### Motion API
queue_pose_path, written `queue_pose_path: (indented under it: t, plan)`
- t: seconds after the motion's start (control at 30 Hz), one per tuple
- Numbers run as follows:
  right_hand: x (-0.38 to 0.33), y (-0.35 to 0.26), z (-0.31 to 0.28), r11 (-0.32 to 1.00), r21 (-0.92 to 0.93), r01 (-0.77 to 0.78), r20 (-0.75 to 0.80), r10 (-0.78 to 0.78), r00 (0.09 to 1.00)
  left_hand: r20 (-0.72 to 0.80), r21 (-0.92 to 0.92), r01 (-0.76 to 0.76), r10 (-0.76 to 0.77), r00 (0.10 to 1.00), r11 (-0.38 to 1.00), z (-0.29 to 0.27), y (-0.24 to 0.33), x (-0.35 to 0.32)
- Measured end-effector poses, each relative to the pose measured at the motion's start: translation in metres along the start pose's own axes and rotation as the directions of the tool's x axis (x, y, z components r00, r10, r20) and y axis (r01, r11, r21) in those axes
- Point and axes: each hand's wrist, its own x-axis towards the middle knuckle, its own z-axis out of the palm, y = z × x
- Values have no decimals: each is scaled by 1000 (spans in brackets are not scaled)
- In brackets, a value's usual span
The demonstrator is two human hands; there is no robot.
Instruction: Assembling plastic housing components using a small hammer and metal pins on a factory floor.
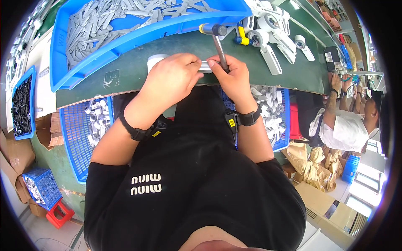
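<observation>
Over green bench point(125, 71), hands point(205, 75) gripping hammer point(217, 39).

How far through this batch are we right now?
Done: white assembled pieces lie on the green bench by the hammer head. In hand: the left hand steadies a small grey part while the right hand grips a hammer. Left: the blue tray holds many loose grey strips.
</observation>
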Motion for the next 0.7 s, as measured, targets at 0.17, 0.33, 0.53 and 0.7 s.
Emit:
queue_pose_path:
  t: [0.17, 0.33, 0.53, 0.7]
  plan:
    - [-3, 1, -1, 999, -33, -2, -12, 2, 1000, -74, 0, 25, -25, 997, 1000, 10, 1, -1]
    - [-27, -4, -14, 997, -21, 79, -78, -81, 994, -104, 58, -66, 72, 992, 996, 9, -4, 2]
    - [-87, -2, -53, 959, 0, 284, -151, -281, 948, -138, 69, -71, 80, 987, 995, 13, -3, 0]
    - [-85, 3, -44, 840, -384, 384, 35, -403, 915, -139, 89, -65, 77, 987, 994, 13, -3, 0]
